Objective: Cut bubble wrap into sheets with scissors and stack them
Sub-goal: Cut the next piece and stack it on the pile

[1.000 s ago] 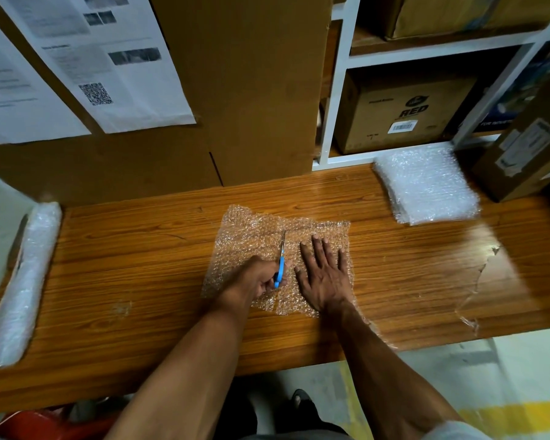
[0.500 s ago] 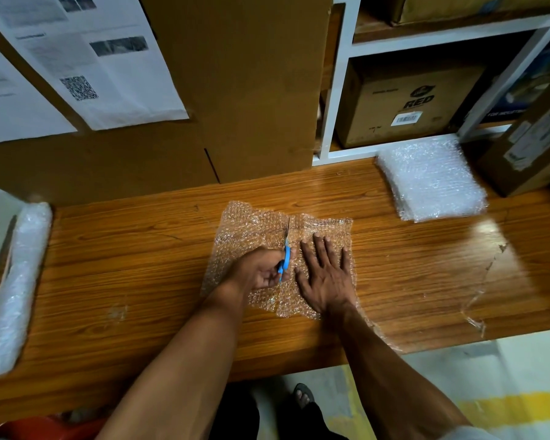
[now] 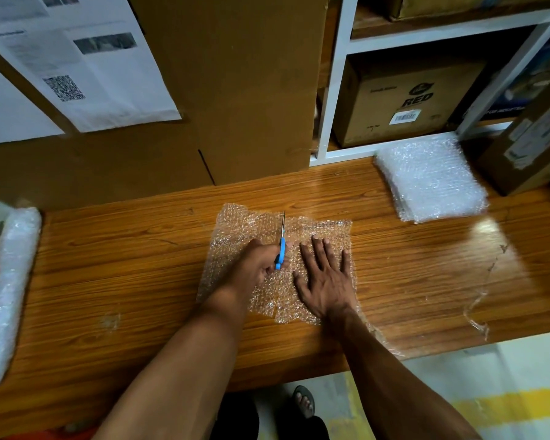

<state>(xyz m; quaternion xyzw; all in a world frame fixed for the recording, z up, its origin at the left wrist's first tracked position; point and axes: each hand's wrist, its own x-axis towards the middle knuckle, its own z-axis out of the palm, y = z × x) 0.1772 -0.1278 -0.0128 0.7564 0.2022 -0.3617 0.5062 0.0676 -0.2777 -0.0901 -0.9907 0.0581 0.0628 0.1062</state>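
A clear bubble wrap sheet [image 3: 235, 230] lies flat in the middle of the wooden table [image 3: 108, 265]. My left hand [image 3: 254, 265] grips blue-handled scissors [image 3: 280, 246], whose blades point away from me and reach almost to the sheet's far edge. My right hand [image 3: 326, 277] lies flat with fingers spread on the right half of the sheet, just right of the blades. A stack of cut bubble wrap sheets [image 3: 431, 179] rests at the back right of the table.
A roll of bubble wrap [image 3: 7, 290] lies along the table's left end. Cardboard boxes [image 3: 235, 90] with taped papers stand behind the table. A white shelf [image 3: 331, 90] holds a carton [image 3: 404, 100]. Another box [image 3: 531, 144] leans at far right. Peeling film [image 3: 477, 312] curls near the right front edge.
The scissors have advanced away from me along the sheet, the blade tips now near its far edge. My left hand moved forward with them. My right hand stayed pressed flat.
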